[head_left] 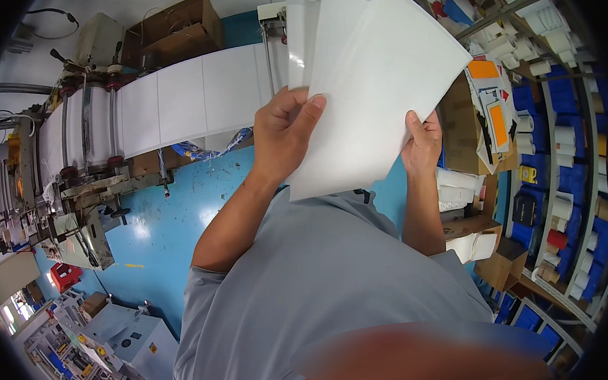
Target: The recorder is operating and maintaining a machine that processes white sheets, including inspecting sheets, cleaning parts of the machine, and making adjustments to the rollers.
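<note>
White sheets [382,101], loosely fanned, are held up in front of the grey shirt [336,258], pinched by both hands. Container-wise, an open cardboard box [169,32] can be seen at the back, with something thin and looped inside that can't really be made out, and over on the right, blue bins [566,94] are lined up on shelving, with white rolls [564,136] stuffed in there. As for the grip: the sheets are clamped on their left edge by the left hand [282,125], thumb on top, and on the lower right edge by the right hand [422,144], thumb on top too. Some fingers are hidden behind the sheets, so the count can't be told. Part of the white paper strip [183,96] is covered as well, and the bottom edge is badly blurred.
</note>
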### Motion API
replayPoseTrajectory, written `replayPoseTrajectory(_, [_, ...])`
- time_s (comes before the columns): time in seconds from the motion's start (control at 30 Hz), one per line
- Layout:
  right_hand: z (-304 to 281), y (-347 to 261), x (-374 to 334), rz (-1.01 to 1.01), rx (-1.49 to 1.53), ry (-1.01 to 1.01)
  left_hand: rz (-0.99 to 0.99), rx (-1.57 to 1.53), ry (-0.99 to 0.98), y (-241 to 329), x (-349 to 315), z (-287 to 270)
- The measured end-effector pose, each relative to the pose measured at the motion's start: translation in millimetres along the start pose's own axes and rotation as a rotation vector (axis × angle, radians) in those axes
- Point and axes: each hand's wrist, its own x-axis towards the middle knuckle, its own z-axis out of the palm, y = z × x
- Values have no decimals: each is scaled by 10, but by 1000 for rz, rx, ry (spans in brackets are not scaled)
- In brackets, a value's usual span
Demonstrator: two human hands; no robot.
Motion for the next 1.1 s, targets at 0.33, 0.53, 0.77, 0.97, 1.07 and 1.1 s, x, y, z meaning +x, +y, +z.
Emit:
replayPoseTrajectory(0.33, [-22,-43,41,-66,-48,33,-53,-125,3,2,6,-19])
replayPoseTrajectory(0.53, [16,-62,34,-57,-81,21,-63,-100,-9,79,6,30])
replayPoseTrajectory(0.77, [112,-113,21,-33,-61,44,-43,-140,-1,29,-1,32])
replayPoseTrajectory(0.97, [108,-74,-6,-11,-29,39,-40,-121,12,50,-17,-2])
replayPoseTrajectory(1.07, [139,-23,-17,51,-45,5,-36,-153,-13,-13,-21,-9])
replayPoseTrajectory(1.1, [186,-15,-29,66,-92,-25,-45,-168,-39,-68,-24,-26])
